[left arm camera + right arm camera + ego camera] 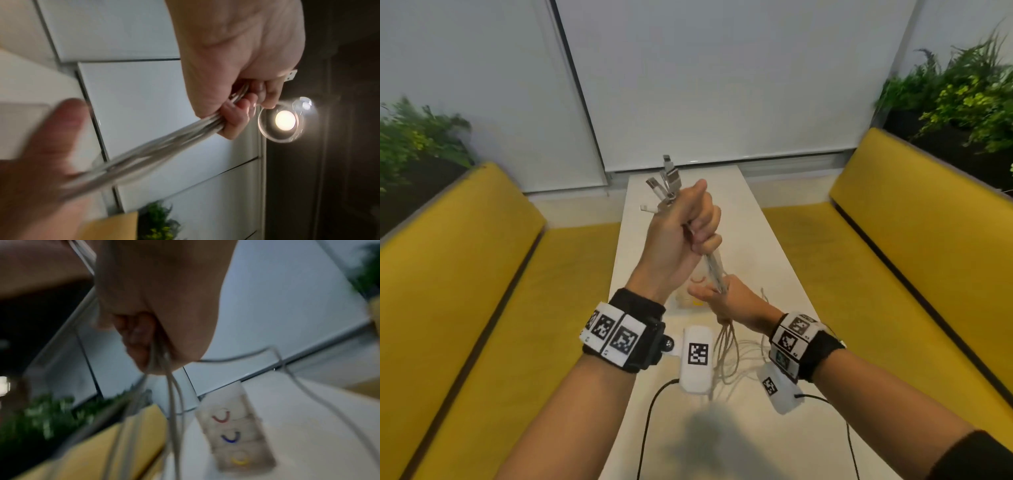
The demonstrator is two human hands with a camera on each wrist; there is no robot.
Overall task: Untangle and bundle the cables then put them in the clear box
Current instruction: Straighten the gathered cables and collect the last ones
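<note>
Gripping the white cables [715, 270] in a fist, your left hand [681, 233] is raised over the white table [767, 240], its fingers [236, 116] curled tight, the plug ends fanning out above the thumb. Lower and to the right, your right hand [726, 301] closes round the same bundle; loose strands hang from it to the table. The clear box [236, 426] lies on the table beyond.

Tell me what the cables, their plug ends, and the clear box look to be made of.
Cables: smooth pale plastic jacketing, probably; they bend into loose loops on the table.
Plug ends: shiny metal tips, judging by the silvery glint, on pale, likely plastic housings.
Clear box: see-through plastic, seemingly slightly frosted; the red, blue and yellow rings inside show through. Blur leaves the finish uncertain.
</note>
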